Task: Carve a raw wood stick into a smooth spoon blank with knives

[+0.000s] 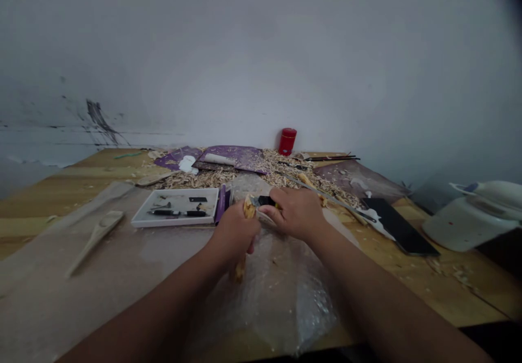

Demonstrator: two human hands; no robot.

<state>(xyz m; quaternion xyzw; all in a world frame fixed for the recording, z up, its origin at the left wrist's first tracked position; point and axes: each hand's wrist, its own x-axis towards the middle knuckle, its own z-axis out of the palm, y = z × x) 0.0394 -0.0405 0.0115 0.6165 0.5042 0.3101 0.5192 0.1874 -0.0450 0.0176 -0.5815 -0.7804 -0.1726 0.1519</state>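
Note:
My left hand (pixel 233 228) is closed around a piece of carved, yellowish wood (pixel 240 270). One end of the wood sticks out above the fist and the other end below it. In my right hand (pixel 297 212) is a utility knife (pixel 266 201) with a black and yellow body, mostly covered by the fingers. Its blade end meets the top of the wood, close to my left hand. Both hands are over a clear plastic sheet (pixel 281 292) spread on the wooden table (pixel 460 287). The exact contact of the blade is too small to make out.
A white tray (pixel 175 223) with pens and small parts lies left, beside a wooden spoon (pixel 98 235). Wood shavings (pixel 199 179) pile up behind, near a red canister (pixel 287 141). To the right are a metal ruler-like strip (pixel 338 201), a phone (pixel 399 227) and a white pot (pixel 460 224).

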